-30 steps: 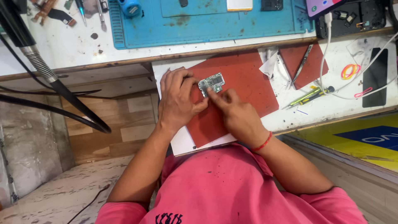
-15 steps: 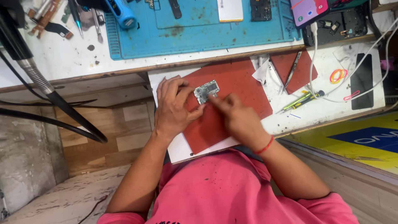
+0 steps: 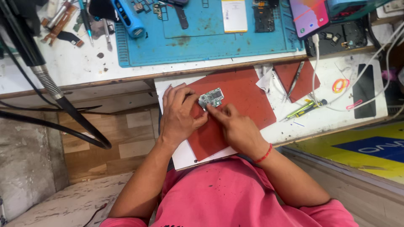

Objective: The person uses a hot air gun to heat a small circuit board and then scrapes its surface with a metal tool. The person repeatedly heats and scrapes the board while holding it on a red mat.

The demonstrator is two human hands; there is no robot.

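At the far left a black flexible arm point(image 3: 46, 80) with a ribbed metal section slants down over a wood-panelled floor point(image 3: 122, 138) and a worn grey slab point(image 3: 29, 168). Above it the white surface point(image 3: 75, 63) carries loose tools: tweezers, a small screwdriver, and a blue cylindrical tool point(image 3: 128, 17) lying at the edge of a blue work mat point(image 3: 202, 44). Below the mat a red-brown pad point(image 3: 248, 101) rests on a white sheet. The left hand point(image 3: 179, 115) lies flat on the pad, its fingers closed against the left edge of a small green circuit board point(image 3: 211, 98), steadying it. The right hand point(image 3: 237, 128), with a red band at the wrist, presses its fingertips on the board's lower edge; the board lies pinched between both hands on the pad's upper left. Further right a second red pad point(image 3: 290, 73) holds metal tweezers point(image 3: 294, 80), with a yellow-handled screwdriver point(image 3: 305, 109) below it. A phone with a lit screen point(image 3: 309, 17) sits at the top, a white cable trailing from it, and a black phone point(image 3: 364, 90) lies near the right edge.
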